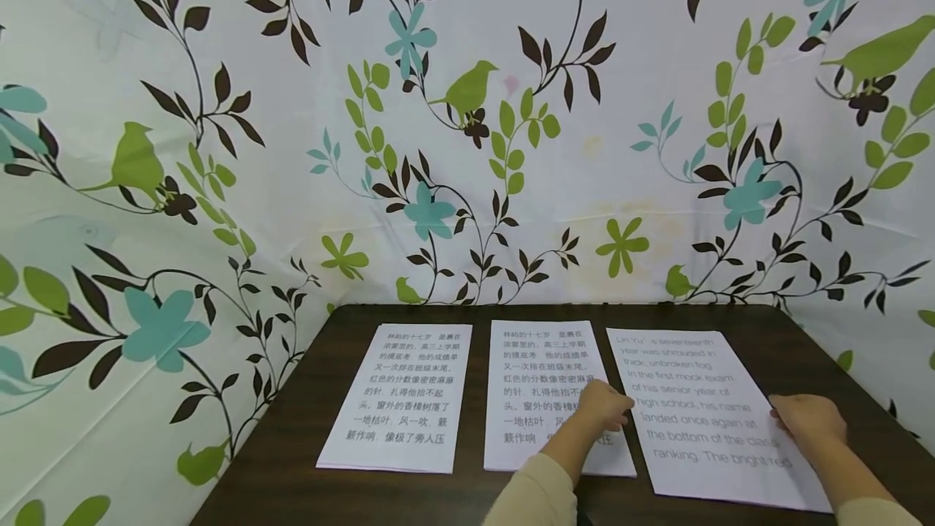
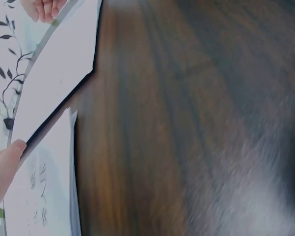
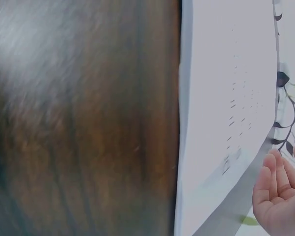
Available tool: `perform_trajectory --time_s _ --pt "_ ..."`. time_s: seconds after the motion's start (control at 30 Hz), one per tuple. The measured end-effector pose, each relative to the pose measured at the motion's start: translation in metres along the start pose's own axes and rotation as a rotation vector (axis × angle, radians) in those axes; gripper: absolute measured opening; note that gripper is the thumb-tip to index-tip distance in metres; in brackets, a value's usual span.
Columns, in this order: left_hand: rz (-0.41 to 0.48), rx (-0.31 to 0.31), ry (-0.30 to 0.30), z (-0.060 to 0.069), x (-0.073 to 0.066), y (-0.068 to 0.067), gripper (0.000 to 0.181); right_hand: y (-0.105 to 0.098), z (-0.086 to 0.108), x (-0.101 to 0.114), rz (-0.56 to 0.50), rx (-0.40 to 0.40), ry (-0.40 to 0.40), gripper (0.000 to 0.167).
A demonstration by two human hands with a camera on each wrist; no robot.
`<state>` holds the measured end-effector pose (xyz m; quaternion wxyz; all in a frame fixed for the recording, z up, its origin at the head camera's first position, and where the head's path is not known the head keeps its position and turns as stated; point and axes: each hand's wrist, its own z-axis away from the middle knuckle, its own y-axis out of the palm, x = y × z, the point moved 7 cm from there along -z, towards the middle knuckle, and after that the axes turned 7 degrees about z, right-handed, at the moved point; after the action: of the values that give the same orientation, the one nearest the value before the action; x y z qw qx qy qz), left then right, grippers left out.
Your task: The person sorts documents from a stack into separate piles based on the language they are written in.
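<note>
A stack of white sheets printed in English (image 1: 704,420) lies at the right, skewed, its near part standing larger than the other stacks. My left hand (image 1: 602,408) holds its left edge, with the thumb (image 2: 10,157) on the paper; the other fingers are largely hidden. At the opposite edge my right hand (image 1: 811,424) holds the same sheets with its fingertips. In the right wrist view that hand's fingers (image 3: 270,182) curve up beside the edge, and their contact is hard to see. Below my left wrist is a middle stack with Chinese text (image 1: 540,380), partly covered by the hand.
A third stack of sheets with Chinese text (image 1: 398,396) lies at the left. All rest on or over a dark wood-grain table (image 1: 285,428). Behind it hangs a white cloth (image 1: 467,185) patterned with leaves, flowers and birds.
</note>
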<state>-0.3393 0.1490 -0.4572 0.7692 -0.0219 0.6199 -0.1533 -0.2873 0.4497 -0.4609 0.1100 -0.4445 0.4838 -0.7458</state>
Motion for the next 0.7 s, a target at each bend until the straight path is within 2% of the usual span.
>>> perform_trajectory --time_s 0.13,0.23,0.53,0.7 --pt "0.074 0.007 -0.010 -0.007 0.001 -0.010 0.025 0.008 -0.012 0.003 -0.059 0.001 -0.020 0.039" --pt "0.093 0.018 0.002 -0.010 -0.002 -0.019 0.028 0.017 -0.022 0.004 -0.084 0.009 -0.014 0.043" --pt "0.094 0.021 0.031 -0.017 -0.005 -0.046 0.035 0.046 -0.063 0.008 -0.084 0.022 -0.041 0.053" --pt "0.108 0.027 0.025 -0.020 -0.004 -0.058 0.032 0.060 -0.074 0.016 -0.092 0.034 -0.059 0.060"
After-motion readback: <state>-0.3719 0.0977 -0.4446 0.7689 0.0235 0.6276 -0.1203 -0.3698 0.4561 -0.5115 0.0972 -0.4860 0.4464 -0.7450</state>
